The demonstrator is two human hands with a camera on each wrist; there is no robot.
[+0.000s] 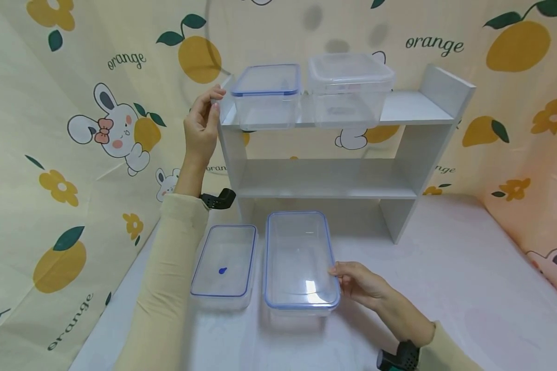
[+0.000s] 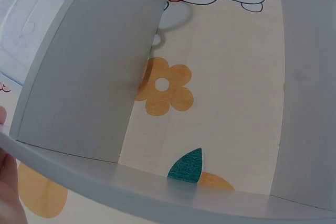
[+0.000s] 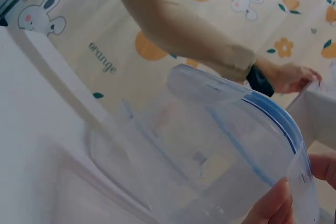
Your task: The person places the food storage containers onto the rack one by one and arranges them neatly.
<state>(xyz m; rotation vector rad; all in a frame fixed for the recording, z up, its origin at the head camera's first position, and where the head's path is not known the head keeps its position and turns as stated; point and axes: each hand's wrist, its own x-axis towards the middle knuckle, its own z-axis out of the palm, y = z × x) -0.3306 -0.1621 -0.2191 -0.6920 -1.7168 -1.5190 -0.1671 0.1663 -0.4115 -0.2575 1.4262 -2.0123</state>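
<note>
My left hand grips the upper left edge of a white shelf, thumb and fingers on either side of the panel. Only part of its fingers shows in the left wrist view. On the table, my right hand pinches the right side of a large clear food container with a blue-rimmed lid. A smaller clear food container, also blue-rimmed and with a small blue mark on its lid, stands just left of it.
Two more clear containers sit on the shelf's top board: a blue-rimmed one at left and a taller one with a clear lid beside it. The shelf stands at the back of the white table, before a patterned cloth.
</note>
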